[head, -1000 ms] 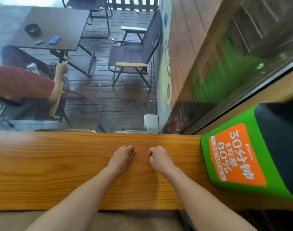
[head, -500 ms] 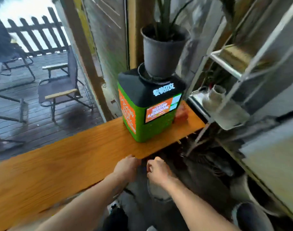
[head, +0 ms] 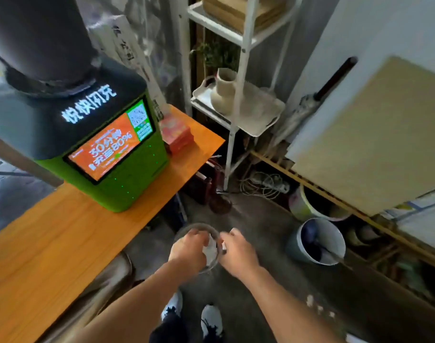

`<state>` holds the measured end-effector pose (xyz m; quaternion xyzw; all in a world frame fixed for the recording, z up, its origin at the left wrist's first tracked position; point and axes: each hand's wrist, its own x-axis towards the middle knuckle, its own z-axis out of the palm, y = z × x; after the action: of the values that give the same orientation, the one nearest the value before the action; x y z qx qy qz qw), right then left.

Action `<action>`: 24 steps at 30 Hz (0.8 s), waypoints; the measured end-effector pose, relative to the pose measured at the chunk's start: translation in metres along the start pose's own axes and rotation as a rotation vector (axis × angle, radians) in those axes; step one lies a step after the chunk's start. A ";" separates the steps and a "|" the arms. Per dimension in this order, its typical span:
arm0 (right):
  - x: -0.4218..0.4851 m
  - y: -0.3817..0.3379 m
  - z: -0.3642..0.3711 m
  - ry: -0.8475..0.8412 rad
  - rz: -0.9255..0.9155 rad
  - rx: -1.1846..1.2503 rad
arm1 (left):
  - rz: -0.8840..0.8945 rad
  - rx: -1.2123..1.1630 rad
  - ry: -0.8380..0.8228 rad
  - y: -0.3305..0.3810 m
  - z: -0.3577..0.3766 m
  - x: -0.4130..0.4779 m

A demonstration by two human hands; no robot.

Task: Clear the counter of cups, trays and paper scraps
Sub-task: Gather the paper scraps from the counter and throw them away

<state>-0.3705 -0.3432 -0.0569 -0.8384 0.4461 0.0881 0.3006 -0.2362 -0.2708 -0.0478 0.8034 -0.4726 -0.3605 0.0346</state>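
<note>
A clear plastic cup (head: pixel 198 228) with crumpled white paper (head: pixel 210 252) inside hangs over the floor, just off the edge of the wooden counter (head: pixel 62 243). My left hand (head: pixel 186 251) curls over the cup's rim and grips it. My right hand (head: pixel 238 253) is at the cup's right rim, fingers closed on a small white paper scrap. The cup's lower part is hidden behind my hands.
A green charging kiosk (head: pixel 117 169) with a dark plant pot (head: pixel 43 40) on top stands on the counter, a stack of red boxes (head: pixel 178 134) beside it. A white shelf (head: pixel 238 115) holds a vase. A lined bin (head: pixel 320 241) stands on the floor to the right.
The view has swung right, from the counter to the floor. Both hands have left the counter top and moved past its edge, and now hold a clear cup with paper.
</note>
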 end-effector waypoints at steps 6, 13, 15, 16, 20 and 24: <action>0.067 0.040 0.079 0.009 0.064 0.080 | -0.059 -0.136 -0.011 -0.036 0.055 0.086; 0.134 0.087 0.194 -0.062 0.152 0.192 | -0.106 -0.095 -0.032 -0.111 0.160 0.182; 0.152 0.099 0.228 -0.072 0.167 0.173 | -0.091 -0.098 -0.033 -0.135 0.185 0.207; 0.162 0.103 0.244 -0.071 0.175 0.161 | -0.075 -0.098 -0.022 -0.146 0.197 0.220; 0.193 0.118 0.301 -0.077 0.198 0.126 | -0.110 -0.063 -0.049 -0.177 0.240 0.257; 0.207 0.131 0.346 -0.109 0.214 0.210 | -0.106 -0.082 -0.090 -0.195 0.273 0.276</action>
<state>-0.3120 -0.3406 -0.4765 -0.7439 0.5228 0.1178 0.3993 -0.1787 -0.3016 -0.4775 0.8081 -0.4154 -0.4167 0.0271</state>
